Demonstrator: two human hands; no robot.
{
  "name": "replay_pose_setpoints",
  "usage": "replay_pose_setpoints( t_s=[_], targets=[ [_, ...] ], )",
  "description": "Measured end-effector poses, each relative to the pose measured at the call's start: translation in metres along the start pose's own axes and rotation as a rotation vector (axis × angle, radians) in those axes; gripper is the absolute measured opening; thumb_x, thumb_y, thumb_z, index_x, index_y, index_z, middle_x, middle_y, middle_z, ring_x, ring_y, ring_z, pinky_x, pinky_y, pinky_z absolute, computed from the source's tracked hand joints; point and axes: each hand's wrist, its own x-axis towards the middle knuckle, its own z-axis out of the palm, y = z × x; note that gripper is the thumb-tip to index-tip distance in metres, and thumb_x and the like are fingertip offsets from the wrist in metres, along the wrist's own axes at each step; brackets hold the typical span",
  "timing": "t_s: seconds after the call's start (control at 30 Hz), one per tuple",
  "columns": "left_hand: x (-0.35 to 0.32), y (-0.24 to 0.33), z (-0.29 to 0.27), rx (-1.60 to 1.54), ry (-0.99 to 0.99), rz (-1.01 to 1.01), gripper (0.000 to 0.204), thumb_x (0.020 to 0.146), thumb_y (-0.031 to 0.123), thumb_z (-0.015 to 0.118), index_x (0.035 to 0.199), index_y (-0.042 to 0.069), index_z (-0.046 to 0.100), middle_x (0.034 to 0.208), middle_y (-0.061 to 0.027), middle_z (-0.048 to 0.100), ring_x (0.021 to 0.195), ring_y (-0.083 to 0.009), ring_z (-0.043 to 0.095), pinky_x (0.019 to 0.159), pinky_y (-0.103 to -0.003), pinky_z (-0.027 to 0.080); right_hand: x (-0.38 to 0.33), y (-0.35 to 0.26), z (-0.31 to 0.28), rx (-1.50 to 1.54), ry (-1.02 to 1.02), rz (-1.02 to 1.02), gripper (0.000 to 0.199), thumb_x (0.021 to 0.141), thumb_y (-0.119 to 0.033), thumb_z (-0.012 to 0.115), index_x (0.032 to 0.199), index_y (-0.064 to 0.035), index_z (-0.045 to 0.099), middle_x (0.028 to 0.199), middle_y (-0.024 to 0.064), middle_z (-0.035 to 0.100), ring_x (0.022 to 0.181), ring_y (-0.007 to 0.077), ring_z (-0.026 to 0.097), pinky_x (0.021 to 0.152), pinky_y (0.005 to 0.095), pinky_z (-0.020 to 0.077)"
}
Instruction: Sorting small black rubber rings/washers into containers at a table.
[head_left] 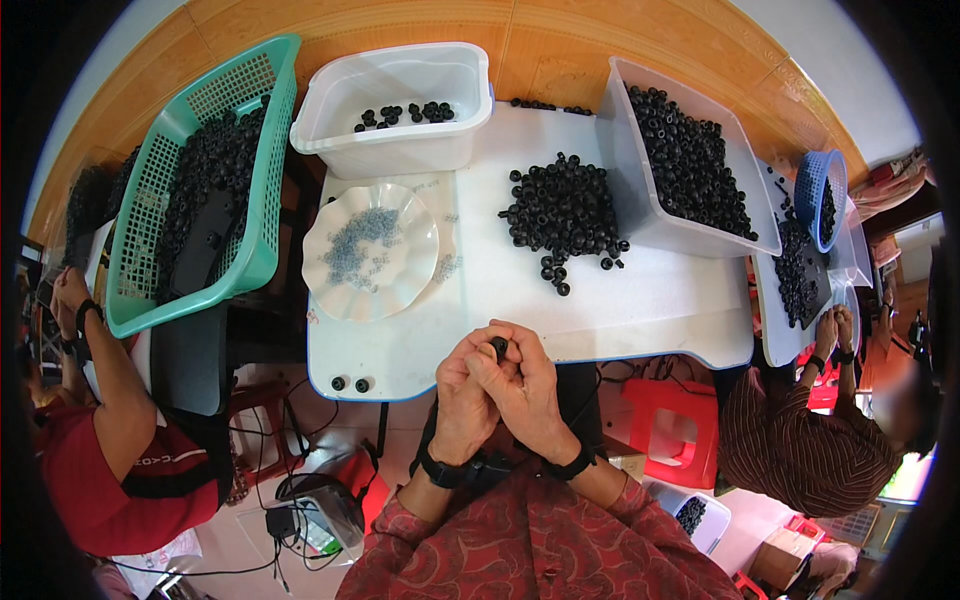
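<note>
My two hands meet just past the table's front edge, fingers curled together around a small black round part (pixel 499 345) with a hole in its end. My left hand (pixel 461 400) is closed against it from the left. From the right, my right hand (pixel 531 392) is closed too, its thumb crossing toward the left fingers. Most of the part is covered by fingers. Beyond my hands lies a loose pile of similar black parts (pixel 562 208). A white scalloped plate (pixel 416 284) to the left carries many small clear pieces (pixel 362 240).
A white tub (pixel 390 152) with several black parts stands at the back. The grey bin (pixel 665 222) at right and the green basket (pixel 268 235) at left hold many more. Two black parts (pixel 350 384) sit at the front left corner. Co-workers (pixel 130 470) work on both sides.
</note>
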Motion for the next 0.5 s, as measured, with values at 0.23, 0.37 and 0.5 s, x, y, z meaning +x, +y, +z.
replay_pose_setpoints(
  t_s=[0.23, 0.37, 0.5],
  targets=[
    [0.001, -0.001, -0.001, 0.05, 0.033, 0.004, 0.029, 0.096, 0.018, 0.059, 0.115, -0.004, 0.058, 0.093, -0.0062, 0.059, 0.078, -0.0115, 0.055, 0.073, -0.023, 0.049, -0.001, 0.003, 0.0, 0.036, -0.007, 0.023, 0.048, 0.088, -0.022, 0.071, 0.121, 0.004, 0.05, 0.09, 0.0096, 0.06, 0.08, 0.0121, 0.057, 0.069, 0.0262, 0.0499],
    [-0.002, 0.005, 0.005, 0.048, 0.009, 0.006, 0.028, 0.095, 0.016, 0.06, 0.115, -0.004, 0.058, 0.093, -0.0064, 0.06, 0.078, -0.0115, 0.056, 0.074, -0.023, 0.049, -0.002, -0.012, -0.004, 0.044, -0.045, 0.073, 0.042, 0.089, -0.019, 0.069, 0.12, 0.0029, 0.053, 0.101, 0.0069, 0.059, 0.092, 0.01, 0.054, 0.08, 0.0243, 0.0474],
    [-0.003, -0.004, 0.0, 0.077, 0.015, 0.046, 0.027, 0.096, 0.016, 0.059, 0.114, -0.004, 0.057, 0.094, -0.0066, 0.06, 0.079, -0.0114, 0.057, 0.074, -0.024, 0.05, 0.0, -0.004, -0.002, 0.02, -0.007, -0.007, 0.047, 0.088, -0.023, 0.071, 0.121, 0.0036, 0.052, 0.083, 0.0074, 0.06, 0.076, 0.0119, 0.056, 0.068, 0.0265, 0.0489]
  ],
)
